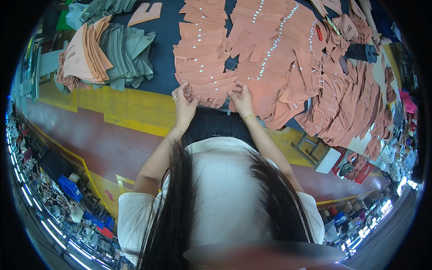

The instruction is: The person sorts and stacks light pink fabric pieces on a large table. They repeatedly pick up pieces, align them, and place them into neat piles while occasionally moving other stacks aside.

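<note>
A long row of overlapping salmon-coloured cut fabric pieces [204,85], with small white stickers, runs down the table in front of me. At its near end, by the table edge, my left hand [183,102] pinches the left end of a piece with bent fingers. My right hand [243,100] holds the same piece's right end between thumb and fingers. The fingertips partly cover both ends. To the right lies a broad fan of more stickered salmon pieces [274,45].
Grey-green cut pieces [128,56] and a salmon stack [85,54] lie at the table's left. Heaped salmon pieces [346,103] cover the right side, near a dark cylinder [361,53]. A white-topped stool [327,160] and red crate [363,173] stand below, at right.
</note>
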Demonstrator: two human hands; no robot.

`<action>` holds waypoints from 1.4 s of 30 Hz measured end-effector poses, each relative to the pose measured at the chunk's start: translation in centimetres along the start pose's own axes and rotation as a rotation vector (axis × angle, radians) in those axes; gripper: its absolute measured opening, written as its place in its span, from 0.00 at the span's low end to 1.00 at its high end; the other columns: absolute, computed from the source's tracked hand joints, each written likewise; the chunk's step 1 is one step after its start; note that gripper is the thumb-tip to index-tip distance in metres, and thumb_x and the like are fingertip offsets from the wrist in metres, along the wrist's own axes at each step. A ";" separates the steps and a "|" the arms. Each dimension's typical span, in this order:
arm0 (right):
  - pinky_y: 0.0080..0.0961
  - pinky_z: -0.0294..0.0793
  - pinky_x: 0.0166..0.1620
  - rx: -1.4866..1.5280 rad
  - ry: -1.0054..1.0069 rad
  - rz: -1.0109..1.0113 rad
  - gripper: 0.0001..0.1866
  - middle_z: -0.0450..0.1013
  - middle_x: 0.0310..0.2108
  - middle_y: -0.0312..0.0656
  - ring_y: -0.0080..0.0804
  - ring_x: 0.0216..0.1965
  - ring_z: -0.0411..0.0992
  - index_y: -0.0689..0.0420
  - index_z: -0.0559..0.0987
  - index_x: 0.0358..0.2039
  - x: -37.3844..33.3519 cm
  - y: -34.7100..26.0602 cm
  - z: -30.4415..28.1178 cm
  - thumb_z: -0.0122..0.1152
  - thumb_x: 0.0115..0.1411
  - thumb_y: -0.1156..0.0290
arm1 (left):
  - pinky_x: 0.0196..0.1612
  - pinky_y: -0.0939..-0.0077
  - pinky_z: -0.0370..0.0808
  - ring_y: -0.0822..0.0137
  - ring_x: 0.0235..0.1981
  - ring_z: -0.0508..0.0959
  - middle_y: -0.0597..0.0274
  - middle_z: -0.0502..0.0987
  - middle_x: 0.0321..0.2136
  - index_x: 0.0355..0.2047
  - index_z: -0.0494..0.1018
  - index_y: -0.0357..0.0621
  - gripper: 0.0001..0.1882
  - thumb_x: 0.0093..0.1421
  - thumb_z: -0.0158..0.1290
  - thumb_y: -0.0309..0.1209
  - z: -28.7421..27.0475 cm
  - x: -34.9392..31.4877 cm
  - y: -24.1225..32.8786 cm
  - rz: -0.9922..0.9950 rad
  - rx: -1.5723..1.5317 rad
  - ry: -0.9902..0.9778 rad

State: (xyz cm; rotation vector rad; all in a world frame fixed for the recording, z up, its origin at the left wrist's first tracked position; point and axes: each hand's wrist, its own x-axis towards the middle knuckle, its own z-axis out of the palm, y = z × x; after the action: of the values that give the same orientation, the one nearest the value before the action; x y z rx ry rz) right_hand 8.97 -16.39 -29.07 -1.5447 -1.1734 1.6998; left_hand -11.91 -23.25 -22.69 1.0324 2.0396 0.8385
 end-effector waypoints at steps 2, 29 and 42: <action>0.25 0.78 0.42 -0.027 -0.002 -0.001 0.30 0.74 0.41 0.48 0.31 0.38 0.78 0.66 0.64 0.57 -0.2 0.3 -0.3 0.65 0.56 0.77 | 0.45 0.74 0.77 0.67 0.40 0.72 0.52 0.61 0.50 0.60 0.59 0.40 0.37 0.50 0.63 0.23 0.1 -0.1 -0.2 0.012 0.031 -0.001; 0.21 0.75 0.44 -0.169 -0.088 -0.034 0.14 0.77 0.41 0.41 0.25 0.41 0.75 0.63 0.75 0.46 -3.6 -10.2 -9.3 0.60 0.61 0.72 | 0.57 0.61 0.64 0.50 0.53 0.62 0.44 0.59 0.53 0.62 0.56 0.42 0.41 0.50 0.65 0.31 -0.5 -0.2 0.6 0.124 0.206 0.011; 0.30 0.75 0.45 -0.709 0.277 -0.409 0.14 0.76 0.41 0.47 0.39 0.41 0.76 0.60 0.79 0.42 2.7 -17.6 -22.5 0.60 0.60 0.65 | 0.60 0.60 0.61 0.52 0.56 0.61 0.45 0.57 0.54 0.63 0.56 0.42 0.38 0.54 0.61 0.28 -2.0 -0.2 1.4 0.123 0.203 0.059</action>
State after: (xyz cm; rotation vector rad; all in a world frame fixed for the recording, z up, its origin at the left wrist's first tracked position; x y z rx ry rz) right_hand 27.70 -0.64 -13.97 -1.6875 -1.8934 0.8007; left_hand -12.91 -23.18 -20.41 1.2690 2.1624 0.7426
